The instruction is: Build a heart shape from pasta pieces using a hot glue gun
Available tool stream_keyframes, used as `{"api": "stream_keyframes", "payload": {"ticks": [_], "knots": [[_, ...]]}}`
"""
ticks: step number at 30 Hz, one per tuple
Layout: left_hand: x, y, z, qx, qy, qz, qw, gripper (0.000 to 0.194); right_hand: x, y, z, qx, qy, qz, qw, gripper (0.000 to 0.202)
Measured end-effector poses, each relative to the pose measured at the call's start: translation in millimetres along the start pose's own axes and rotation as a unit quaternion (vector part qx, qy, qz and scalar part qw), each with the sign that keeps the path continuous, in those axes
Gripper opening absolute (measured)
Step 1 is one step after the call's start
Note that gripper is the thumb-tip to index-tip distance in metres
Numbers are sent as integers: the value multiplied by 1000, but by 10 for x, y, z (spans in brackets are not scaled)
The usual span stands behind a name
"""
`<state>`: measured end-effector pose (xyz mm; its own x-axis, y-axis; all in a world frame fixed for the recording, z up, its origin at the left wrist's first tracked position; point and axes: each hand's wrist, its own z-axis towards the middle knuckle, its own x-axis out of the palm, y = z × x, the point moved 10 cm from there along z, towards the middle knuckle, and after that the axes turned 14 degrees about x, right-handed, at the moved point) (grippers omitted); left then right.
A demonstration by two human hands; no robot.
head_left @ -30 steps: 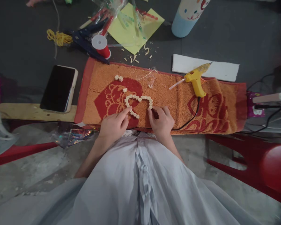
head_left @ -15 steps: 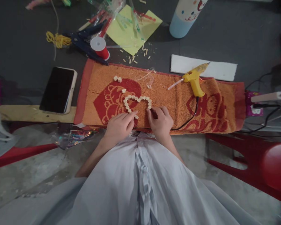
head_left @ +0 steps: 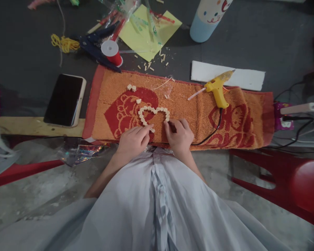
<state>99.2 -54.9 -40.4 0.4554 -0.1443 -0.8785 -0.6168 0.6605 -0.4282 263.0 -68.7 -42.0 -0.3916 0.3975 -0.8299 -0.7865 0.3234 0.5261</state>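
A heart-shaped outline of small pale wooden pieces (head_left: 155, 111) lies on an orange towel (head_left: 180, 94), its lower right side open. My left hand (head_left: 134, 141) is closed, its fingertips pinching the lower left side of the heart. With thumb and index finger, my right hand (head_left: 180, 135) pinches the end of the heart's right side. A cluster of pale pieces (head_left: 131, 88) and one small block (head_left: 138, 101) rest to the upper left of the heart. On the right part of the towel lies a yellow glue gun (head_left: 217, 89) with a clear stick in its back.
Behind the towel are a white strip (head_left: 248, 78), a blue and white bottle (head_left: 202, 28), a yellow paper sheet (head_left: 136, 36), cut wooden bits (head_left: 149, 65), a red thread spool (head_left: 115, 57) and dark blue cutters (head_left: 90, 47). A phone (head_left: 64, 100) lies left; the glue gun's cord (head_left: 211, 134) runs right.
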Motion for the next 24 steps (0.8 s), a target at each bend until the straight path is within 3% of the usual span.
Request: {"api": "stream_keyframes", "payload": {"ticks": [24], "knots": [[24,22,-28,0,7,-10,1000,33,43,-16,4,7,9,-10,1000,27]]}}
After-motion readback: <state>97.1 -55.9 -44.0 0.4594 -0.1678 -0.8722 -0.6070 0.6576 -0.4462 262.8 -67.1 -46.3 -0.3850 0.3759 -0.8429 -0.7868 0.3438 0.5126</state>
